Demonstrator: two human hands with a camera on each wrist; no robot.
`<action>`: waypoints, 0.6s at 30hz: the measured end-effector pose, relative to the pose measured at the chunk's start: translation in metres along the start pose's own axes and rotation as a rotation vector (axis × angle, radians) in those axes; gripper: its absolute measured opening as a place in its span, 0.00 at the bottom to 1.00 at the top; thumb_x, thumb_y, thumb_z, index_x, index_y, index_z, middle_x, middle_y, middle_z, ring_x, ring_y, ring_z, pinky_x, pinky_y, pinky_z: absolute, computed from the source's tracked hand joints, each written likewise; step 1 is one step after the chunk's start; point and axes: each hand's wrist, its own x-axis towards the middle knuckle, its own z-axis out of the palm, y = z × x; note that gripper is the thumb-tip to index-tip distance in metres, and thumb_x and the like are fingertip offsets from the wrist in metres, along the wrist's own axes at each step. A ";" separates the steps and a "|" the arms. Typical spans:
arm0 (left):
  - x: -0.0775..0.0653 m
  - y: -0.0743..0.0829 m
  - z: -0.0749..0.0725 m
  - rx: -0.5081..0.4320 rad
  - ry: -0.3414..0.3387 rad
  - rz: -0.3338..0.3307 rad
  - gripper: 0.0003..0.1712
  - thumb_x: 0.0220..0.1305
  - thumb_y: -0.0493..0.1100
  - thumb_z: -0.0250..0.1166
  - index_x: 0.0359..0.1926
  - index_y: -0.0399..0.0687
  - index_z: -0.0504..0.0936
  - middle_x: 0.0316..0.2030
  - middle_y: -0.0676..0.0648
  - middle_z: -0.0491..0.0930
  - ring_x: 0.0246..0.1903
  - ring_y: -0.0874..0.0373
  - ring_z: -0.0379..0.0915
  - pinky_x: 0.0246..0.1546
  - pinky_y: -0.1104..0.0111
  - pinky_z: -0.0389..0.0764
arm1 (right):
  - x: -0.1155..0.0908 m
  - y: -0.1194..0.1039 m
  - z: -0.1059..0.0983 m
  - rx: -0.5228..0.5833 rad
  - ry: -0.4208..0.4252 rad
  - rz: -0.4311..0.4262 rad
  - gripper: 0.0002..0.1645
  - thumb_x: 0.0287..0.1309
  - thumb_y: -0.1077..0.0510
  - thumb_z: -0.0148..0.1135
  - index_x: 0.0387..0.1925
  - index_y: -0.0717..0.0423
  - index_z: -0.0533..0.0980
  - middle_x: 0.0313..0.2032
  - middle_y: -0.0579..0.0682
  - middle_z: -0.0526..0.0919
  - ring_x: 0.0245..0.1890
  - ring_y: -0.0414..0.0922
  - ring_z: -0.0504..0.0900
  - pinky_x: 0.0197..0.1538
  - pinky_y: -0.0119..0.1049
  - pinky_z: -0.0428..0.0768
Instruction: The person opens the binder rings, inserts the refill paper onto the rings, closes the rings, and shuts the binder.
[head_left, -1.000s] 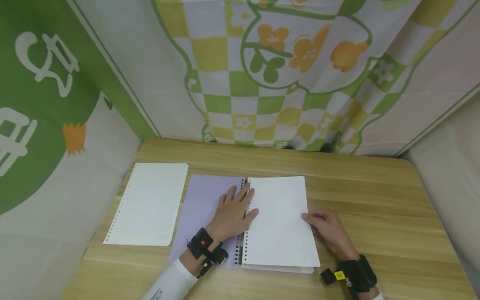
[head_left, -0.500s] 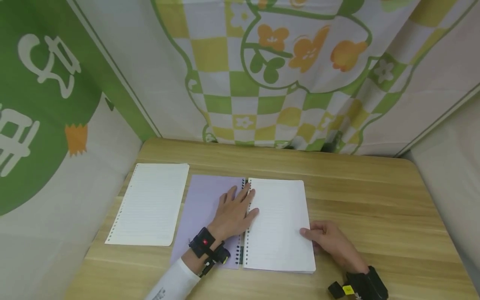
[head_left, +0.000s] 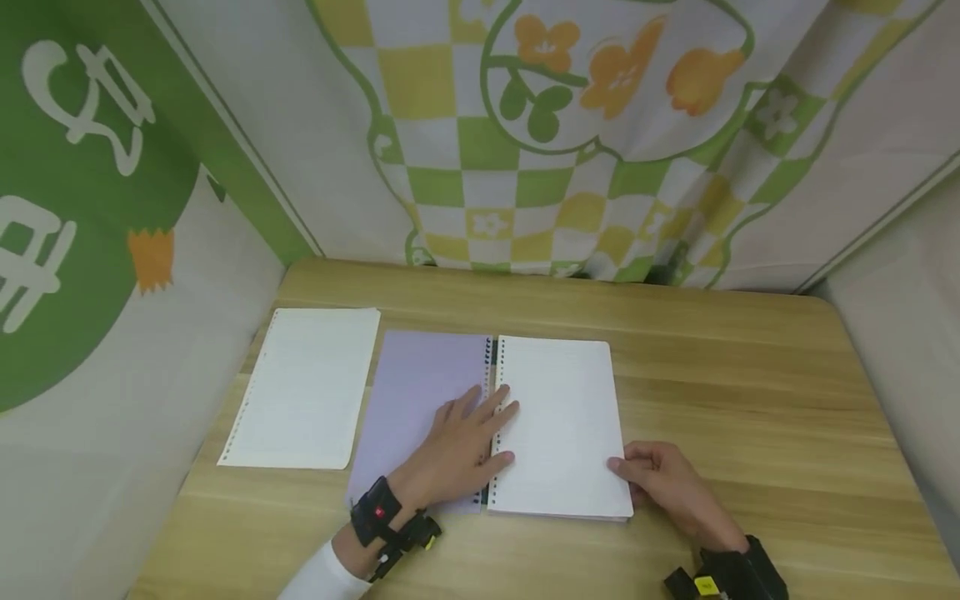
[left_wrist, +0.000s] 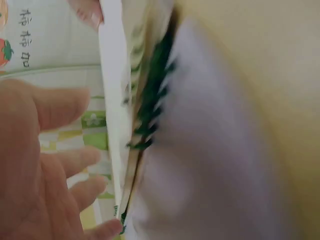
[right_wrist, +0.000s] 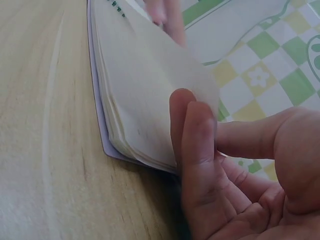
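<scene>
A loose-leaf notebook lies open on the table, its lilac cover [head_left: 416, 375] to the left and its stack of lined white pages [head_left: 558, 425] to the right. Dark green binder rings [left_wrist: 152, 95] run down the middle. My left hand [head_left: 453, 454] rests across the binding, fingers spread, their tips on the holed margin of the pages. At the right edge, low near the front corner, my right hand [head_left: 667, 483] pinches paper between thumb and fingers. In the right wrist view the pinched page [right_wrist: 165, 75] bends up from the stack.
Left of the notebook lies loose punched paper [head_left: 300, 392]. The wooden table [head_left: 750, 400] meets a checked, flower-printed curtain [head_left: 487, 183] at the back. Pale walls [head_left: 900, 358] close in both sides.
The raised page has come down onto the stack. My right hand has slid along the right edge toward the front corner, and my left hand has shifted slightly nearer along the binding.
</scene>
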 end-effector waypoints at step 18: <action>-0.048 0.005 0.025 0.119 -0.017 0.056 0.40 0.76 0.59 0.64 0.83 0.57 0.64 0.85 0.47 0.54 0.82 0.29 0.47 0.74 0.29 0.58 | -0.004 -0.003 -0.018 -0.183 0.053 -0.040 0.16 0.73 0.55 0.68 0.47 0.67 0.84 0.30 0.54 0.89 0.29 0.46 0.88 0.32 0.37 0.88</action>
